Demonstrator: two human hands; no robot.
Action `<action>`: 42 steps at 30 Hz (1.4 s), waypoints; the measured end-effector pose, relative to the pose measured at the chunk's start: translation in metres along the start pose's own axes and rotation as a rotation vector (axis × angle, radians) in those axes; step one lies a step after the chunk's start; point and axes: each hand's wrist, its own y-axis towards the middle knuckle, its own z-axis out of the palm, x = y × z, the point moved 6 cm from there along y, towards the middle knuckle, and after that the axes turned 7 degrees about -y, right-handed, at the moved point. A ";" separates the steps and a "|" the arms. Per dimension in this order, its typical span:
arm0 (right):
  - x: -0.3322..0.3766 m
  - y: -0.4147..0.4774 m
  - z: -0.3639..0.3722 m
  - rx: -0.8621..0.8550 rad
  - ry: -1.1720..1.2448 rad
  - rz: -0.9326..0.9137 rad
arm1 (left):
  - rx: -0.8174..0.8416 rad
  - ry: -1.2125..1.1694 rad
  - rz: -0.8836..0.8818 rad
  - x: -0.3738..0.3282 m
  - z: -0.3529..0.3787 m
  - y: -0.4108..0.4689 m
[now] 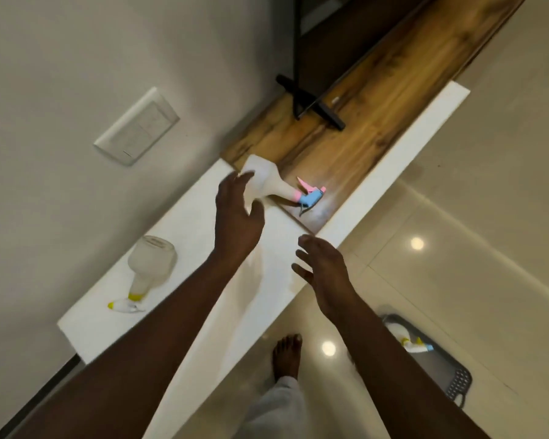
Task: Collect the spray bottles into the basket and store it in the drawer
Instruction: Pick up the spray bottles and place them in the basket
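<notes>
A glossy tiled floor (457, 217) runs beside a white bench (178, 223) with a wooden section (362, 122). A grey basket (447, 372) sits on the floor (one spray bottle (403, 335) inside). Both hands are spread: the left hand (236, 213) at a pink-and-blue spray bottle (267, 182) lying on the bench, the right hand (325, 270) hovering empty. A yellow-nozzled spray bottle (151, 264) lies apart, near the bench's end.

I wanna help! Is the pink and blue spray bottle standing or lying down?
Lying down: the spray bottle rests sideways on the counter.
</notes>
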 end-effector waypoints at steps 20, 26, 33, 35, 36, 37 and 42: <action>0.021 0.105 0.097 0.090 0.591 0.026 | 0.160 0.114 0.040 0.030 0.038 0.087; 0.029 0.020 0.010 0.041 0.475 -0.168 | 0.146 -0.083 -0.014 -0.018 0.056 -0.009; -0.032 -0.083 -0.144 -0.174 0.301 -0.222 | 0.366 -0.271 -0.051 -0.057 0.138 -0.162; -0.057 -0.108 -0.194 -0.239 0.225 -0.208 | 0.451 -0.268 -0.081 -0.060 0.172 -0.206; -0.070 -0.119 -0.218 -0.263 0.184 -0.201 | 0.495 -0.260 -0.091 -0.062 0.190 -0.227; -0.082 -0.127 -0.238 -0.281 0.147 -0.191 | 0.539 -0.256 -0.099 -0.062 0.206 -0.245; -0.147 -0.160 -0.341 -0.411 0.085 -0.154 | 0.731 -0.296 -0.147 -0.065 0.296 -0.342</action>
